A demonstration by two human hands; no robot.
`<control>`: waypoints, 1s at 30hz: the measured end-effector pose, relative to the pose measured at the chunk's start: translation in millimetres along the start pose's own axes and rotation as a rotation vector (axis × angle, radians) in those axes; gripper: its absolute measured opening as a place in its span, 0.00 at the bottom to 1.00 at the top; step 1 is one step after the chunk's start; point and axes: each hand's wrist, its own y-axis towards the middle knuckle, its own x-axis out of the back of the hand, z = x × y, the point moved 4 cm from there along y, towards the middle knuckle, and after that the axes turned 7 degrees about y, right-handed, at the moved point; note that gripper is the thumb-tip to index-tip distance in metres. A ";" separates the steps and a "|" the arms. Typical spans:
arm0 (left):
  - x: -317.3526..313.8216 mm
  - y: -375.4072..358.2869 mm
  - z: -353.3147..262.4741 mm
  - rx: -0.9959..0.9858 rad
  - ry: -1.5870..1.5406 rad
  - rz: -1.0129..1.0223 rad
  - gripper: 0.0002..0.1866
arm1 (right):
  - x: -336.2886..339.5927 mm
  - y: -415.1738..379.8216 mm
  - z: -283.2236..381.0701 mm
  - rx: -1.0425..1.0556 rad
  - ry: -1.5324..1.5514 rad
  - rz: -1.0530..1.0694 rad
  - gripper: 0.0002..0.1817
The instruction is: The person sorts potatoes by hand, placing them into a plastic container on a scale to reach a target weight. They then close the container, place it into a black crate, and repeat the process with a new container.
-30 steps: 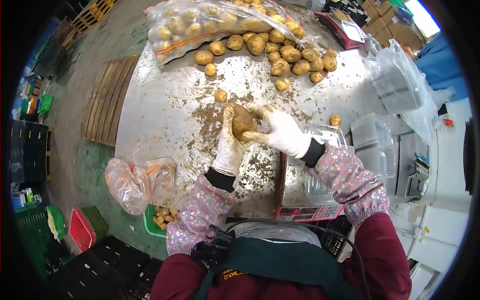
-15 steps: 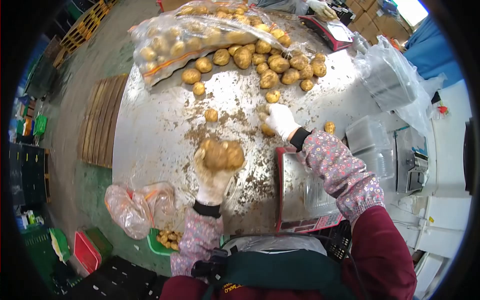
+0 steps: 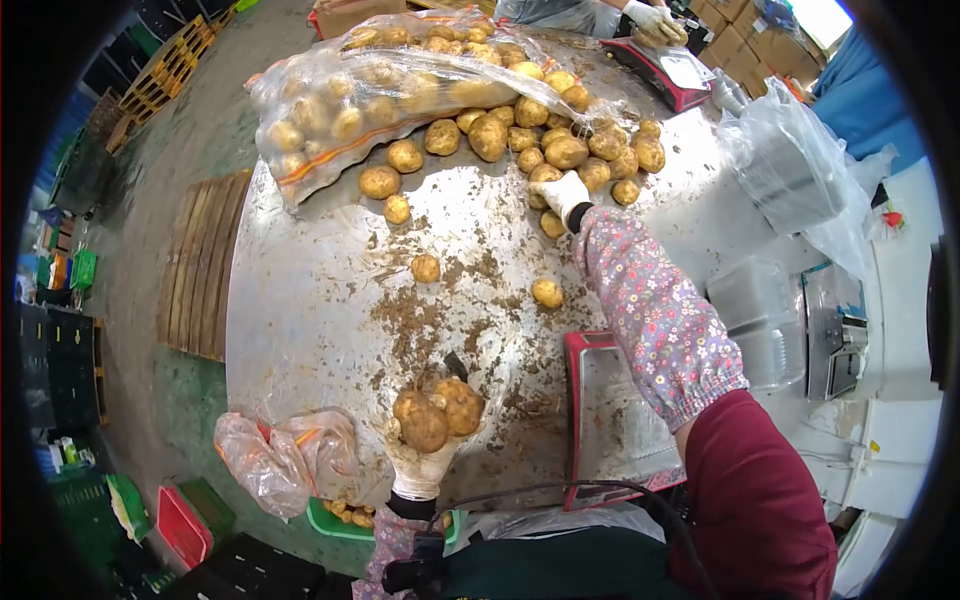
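Note:
My left hand (image 3: 420, 472), in a soiled white glove, is closed from below around two potatoes (image 3: 421, 426) near the table's front edge. My right hand (image 3: 566, 194), also gloved in white, reaches to the near edge of the potato pile (image 3: 487, 137). Its fingers curl over a potato (image 3: 545, 174), partly hidden by the glove. Just below that hand lies another potato (image 3: 552, 224). Two single potatoes, one round (image 3: 547, 293) and one smaller (image 3: 425, 268), rest on the dirt-streaked metal table (image 3: 300, 300).
A clear bag of potatoes (image 3: 345, 123) spills onto the table's far side. A red-edged scale (image 3: 572, 420) stands under my right forearm. Plastic trays (image 3: 755, 310) sit at right, a crumpled bag (image 3: 262, 455) at left. Another person's gloved hand (image 3: 648, 15) is at a far scale (image 3: 655, 70).
My right hand has moved away from the round potato, which now lies free, and forward to the pile. My left hand, still holding two potatoes, has come nearer my body.

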 end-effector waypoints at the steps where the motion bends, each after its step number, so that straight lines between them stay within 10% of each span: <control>1: 5.9 -2.6 0.7 0.007 0.002 -0.004 0.42 | 9.1 -13.8 7.3 0.021 0.086 0.058 0.36; 4: 10.2 -4.4 -2.2 -0.042 0.100 0.001 0.38 | 29.6 -24.1 -7.1 0.075 0.676 0.548 0.14; 16: -70.8 -23.9 77.8 0.108 0.187 0.072 0.39 | 256.5 -202.4 -8.5 -0.368 1.621 0.975 0.37; 18: -85.2 -41.3 86.6 -0.576 1.376 0.012 0.39 | 279.5 -222.1 -52.1 -0.226 1.562 0.736 0.35; 20: -130.7 -49.5 109.0 0.118 0.349 0.324 0.41 | 306.7 -266.8 -39.7 -0.430 1.438 0.886 0.26; 25: -184.0 -68.3 157.4 0.223 1.149 0.571 0.38 | 322.6 -339.5 -86.5 -0.074 0.898 0.301 0.23; 28: -222.2 -61.7 201.4 -0.561 2.083 1.065 0.37 | 320.4 -382.1 -83.2 0.059 0.505 0.052 0.31; 30: -224.7 -60.4 221.1 -0.721 2.289 1.076 0.40 | 309.3 -394.2 -88.6 0.211 0.124 -0.078 0.39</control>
